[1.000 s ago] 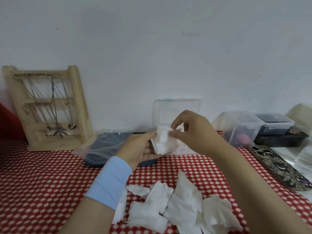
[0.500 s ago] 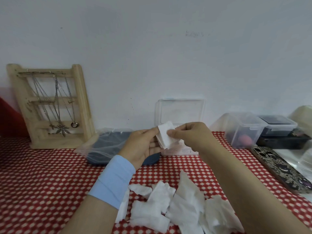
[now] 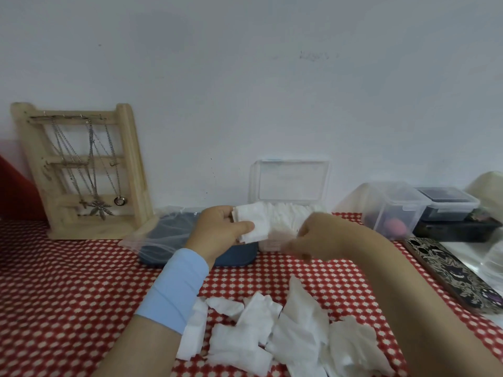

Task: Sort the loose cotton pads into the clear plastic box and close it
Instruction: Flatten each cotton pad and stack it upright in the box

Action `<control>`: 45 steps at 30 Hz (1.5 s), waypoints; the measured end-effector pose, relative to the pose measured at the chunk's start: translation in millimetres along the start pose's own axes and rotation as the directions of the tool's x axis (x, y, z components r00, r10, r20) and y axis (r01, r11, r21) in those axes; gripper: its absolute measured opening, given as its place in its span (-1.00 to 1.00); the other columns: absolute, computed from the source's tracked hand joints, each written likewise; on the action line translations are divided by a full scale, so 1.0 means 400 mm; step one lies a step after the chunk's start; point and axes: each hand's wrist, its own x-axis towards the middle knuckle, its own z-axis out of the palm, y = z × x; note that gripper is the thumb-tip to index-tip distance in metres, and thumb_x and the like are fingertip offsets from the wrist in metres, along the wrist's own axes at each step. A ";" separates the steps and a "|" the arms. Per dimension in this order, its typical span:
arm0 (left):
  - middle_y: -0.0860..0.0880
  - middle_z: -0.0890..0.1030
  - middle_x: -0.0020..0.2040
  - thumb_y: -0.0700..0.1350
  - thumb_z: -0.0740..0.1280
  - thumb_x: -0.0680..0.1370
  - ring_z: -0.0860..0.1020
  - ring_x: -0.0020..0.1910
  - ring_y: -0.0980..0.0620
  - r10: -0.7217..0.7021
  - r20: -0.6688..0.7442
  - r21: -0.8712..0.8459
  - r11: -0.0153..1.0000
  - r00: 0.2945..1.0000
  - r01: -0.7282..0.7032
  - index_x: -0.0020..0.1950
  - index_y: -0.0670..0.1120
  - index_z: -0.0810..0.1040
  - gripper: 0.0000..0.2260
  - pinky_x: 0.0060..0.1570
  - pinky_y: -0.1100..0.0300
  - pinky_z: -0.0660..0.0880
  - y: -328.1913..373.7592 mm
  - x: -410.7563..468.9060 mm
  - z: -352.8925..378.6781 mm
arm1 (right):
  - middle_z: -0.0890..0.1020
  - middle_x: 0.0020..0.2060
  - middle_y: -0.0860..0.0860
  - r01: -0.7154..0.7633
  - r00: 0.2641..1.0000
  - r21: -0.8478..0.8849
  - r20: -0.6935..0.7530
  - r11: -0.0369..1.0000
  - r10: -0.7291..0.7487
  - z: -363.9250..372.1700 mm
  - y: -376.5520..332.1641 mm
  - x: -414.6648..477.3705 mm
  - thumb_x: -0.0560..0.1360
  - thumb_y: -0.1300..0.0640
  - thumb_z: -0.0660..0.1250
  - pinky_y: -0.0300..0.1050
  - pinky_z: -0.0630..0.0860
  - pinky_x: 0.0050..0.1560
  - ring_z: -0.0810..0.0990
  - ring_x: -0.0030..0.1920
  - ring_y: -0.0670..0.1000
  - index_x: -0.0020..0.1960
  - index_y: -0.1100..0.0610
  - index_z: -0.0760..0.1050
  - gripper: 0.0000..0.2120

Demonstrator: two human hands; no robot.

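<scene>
My left hand [image 3: 217, 229] pinches a small stack of white cotton pads [image 3: 251, 223] between thumb and fingers, held just left of the clear plastic box [image 3: 288, 213]. The box stands against the wall with its lid [image 3: 291, 182] upright and open, and white pads fill it. My right hand [image 3: 313, 236] is blurred in front of the box, fingers loosely curled, with nothing visible in it. A pile of loose cotton pads [image 3: 272, 330] lies on the red checked cloth near me, between my forearms.
A dark blue case in a clear bag [image 3: 174, 238] lies behind my left hand. A wooden necklace stand [image 3: 81, 170] leans on the wall at left. Lidded plastic containers [image 3: 394, 208] and a patterned phone [image 3: 457, 273] sit at right.
My right hand let go of the pad and dropped down and right, away from my left hand. My left hand keeps the pads and has shifted slightly toward the box.
</scene>
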 end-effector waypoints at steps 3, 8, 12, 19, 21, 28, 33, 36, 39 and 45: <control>0.01 0.70 -0.06 -0.29 0.46 0.51 0.66 -0.09 0.07 0.005 -0.011 -0.005 1.000 1.000 -0.005 0.07 -0.14 0.65 -0.84 -0.28 0.32 0.61 0.000 0.003 -0.006 | 0.66 -0.09 -0.09 -0.085 0.953 -0.199 0.271 0.976 0.138 0.017 -0.005 -0.007 0.41 -0.46 0.32 -0.14 0.45 0.06 0.62 -0.06 -0.06 0.16 0.03 0.56 -0.38; 0.01 0.70 -0.04 -0.27 0.45 0.53 0.66 -0.09 0.08 0.015 0.008 0.032 0.999 1.000 -0.015 0.05 -0.10 0.65 -0.86 -0.28 0.32 0.61 0.002 -0.002 0.002 | 0.63 0.01 -0.04 0.077 0.941 -0.221 0.339 0.972 0.003 0.031 -0.008 0.008 0.53 -0.16 0.39 -0.11 0.51 0.08 0.61 -0.01 -0.01 0.01 -0.01 0.50 -0.76; -0.01 0.70 -0.02 -0.26 0.44 0.54 0.67 -0.06 0.05 0.008 -0.007 0.014 1.000 1.000 -0.008 0.05 -0.10 0.65 -0.88 -0.25 0.29 0.62 -0.001 0.000 -0.003 | 0.70 0.02 -0.07 0.123 0.975 0.129 0.167 0.984 -0.144 -0.003 0.012 0.006 0.63 -0.03 0.26 -0.04 0.57 0.22 0.68 0.03 0.00 0.11 0.01 0.65 -0.77; -0.01 0.67 -0.01 -0.27 0.39 0.57 0.65 -0.02 0.03 -0.010 -0.018 -0.005 1.000 1.000 0.010 -0.08 -0.01 0.60 -0.84 -0.23 0.25 0.64 -0.004 0.002 -0.007 | 0.71 -0.01 0.06 0.082 0.993 0.545 0.029 0.835 -0.116 0.021 0.019 0.028 0.67 0.08 0.24 -0.11 0.67 -0.02 0.71 -0.14 -0.01 0.06 0.08 0.63 -0.80; -0.03 0.67 0.02 -0.27 0.38 0.58 0.65 0.01 -0.02 -0.036 -0.014 -0.024 0.999 0.999 0.036 -0.09 -0.01 0.59 -0.84 -0.18 0.16 0.67 -0.005 0.002 -0.006 | 0.71 -0.02 0.13 0.081 0.993 0.625 0.017 0.776 -0.117 0.024 0.017 0.029 0.67 0.10 0.25 -0.10 0.62 -0.18 0.69 -0.24 -0.01 0.08 0.13 0.64 -0.80; -0.19 0.67 0.14 -0.17 0.34 0.63 0.68 0.07 -0.14 -0.189 0.168 -0.259 0.938 0.967 0.229 0.25 -0.19 0.56 -0.79 -0.15 0.03 0.67 0.009 -0.012 0.006 | 0.73 -0.20 0.11 0.148 0.988 0.698 -0.140 0.701 -0.070 0.029 -0.005 0.026 0.64 0.17 0.29 -0.20 0.62 -0.33 0.72 -0.31 0.01 0.06 0.23 0.59 -0.84; -0.16 0.69 0.14 -0.20 0.44 0.54 0.70 0.05 -0.10 -0.123 0.261 -0.291 0.936 0.957 0.200 0.27 -0.19 0.57 -0.70 -0.17 0.08 0.66 0.017 -0.025 0.019 | 0.72 -0.13 0.11 0.186 0.979 0.757 -0.195 0.626 -0.054 0.032 -0.019 0.023 0.63 0.20 0.30 -0.17 0.64 -0.28 0.74 -0.27 0.03 0.06 0.23 0.59 -0.87; -0.13 0.67 0.15 -0.31 0.46 0.51 0.69 0.06 -0.07 -0.085 0.226 -0.280 0.949 0.970 0.148 0.22 -0.16 0.57 -0.70 -0.19 0.13 0.66 0.016 -0.026 0.025 | 0.71 -0.03 0.17 0.162 0.987 0.856 -0.141 0.491 -0.080 0.032 -0.017 0.024 0.60 0.25 0.35 -0.09 0.68 -0.18 0.75 -0.12 0.10 0.11 0.29 0.58 -0.86; -0.10 0.68 0.13 -0.31 0.48 0.49 0.69 0.06 -0.07 -0.058 0.182 -0.235 0.967 0.982 0.101 0.24 -0.15 0.57 -0.66 -0.13 0.09 0.67 0.014 -0.020 0.025 | 0.70 0.04 0.19 0.130 0.989 0.896 -0.088 0.423 -0.118 0.030 -0.014 0.025 0.53 0.32 0.42 -0.04 0.69 -0.13 0.75 -0.05 0.14 0.18 0.29 0.55 -0.77; -0.09 0.69 0.16 -0.31 0.48 0.48 0.68 0.11 -0.09 -0.040 0.164 -0.273 0.958 0.986 0.085 0.24 -0.16 0.58 -0.66 0.00 0.03 0.67 0.011 -0.011 0.014 | 0.72 0.05 0.17 0.106 0.982 0.919 -0.036 0.380 -0.186 0.014 0.007 0.035 0.50 0.42 0.41 -0.04 0.69 -0.06 0.74 0.02 0.15 0.20 0.24 0.57 -0.71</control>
